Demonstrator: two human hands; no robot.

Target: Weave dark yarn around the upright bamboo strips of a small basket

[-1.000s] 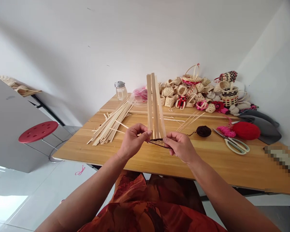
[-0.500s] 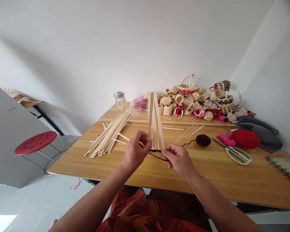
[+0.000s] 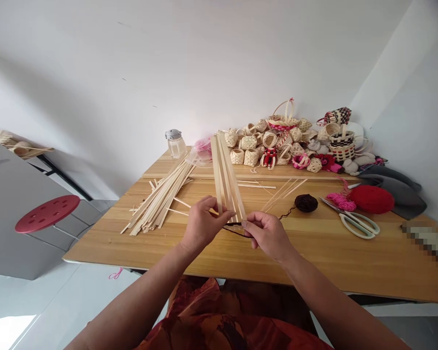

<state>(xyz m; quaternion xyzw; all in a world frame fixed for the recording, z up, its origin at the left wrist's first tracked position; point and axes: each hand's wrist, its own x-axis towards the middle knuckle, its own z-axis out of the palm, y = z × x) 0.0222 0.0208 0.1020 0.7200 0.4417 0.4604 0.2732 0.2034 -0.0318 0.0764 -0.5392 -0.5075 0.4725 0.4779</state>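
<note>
Several pale flat bamboo or wood strips (image 3: 225,180) stand up in a bundle above the table, spread slightly apart. My left hand (image 3: 203,221) is closed on the lower left part of the strips, thumb across them. My right hand (image 3: 266,233) pinches their lower right edge. Dark yarn (image 3: 235,231) runs across the strips' lower end between both hands and hangs in a slack curve. A dark brown yarn ball (image 3: 306,203) lies right of my right hand, with a loose tail reaching towards it.
Loose strips (image 3: 160,201) lie piled at the left. Scissors (image 3: 357,224), a red yarn ball (image 3: 372,199) and pink yarn (image 3: 341,201) are at the right. Small woven baskets (image 3: 251,156) crowd the back, near a lidded glass jar (image 3: 175,146). A red stool (image 3: 47,214) stands left of the table.
The bundle leans more to the left at its top. My left thumb has moved across the front of the strips. The view has shifted slightly.
</note>
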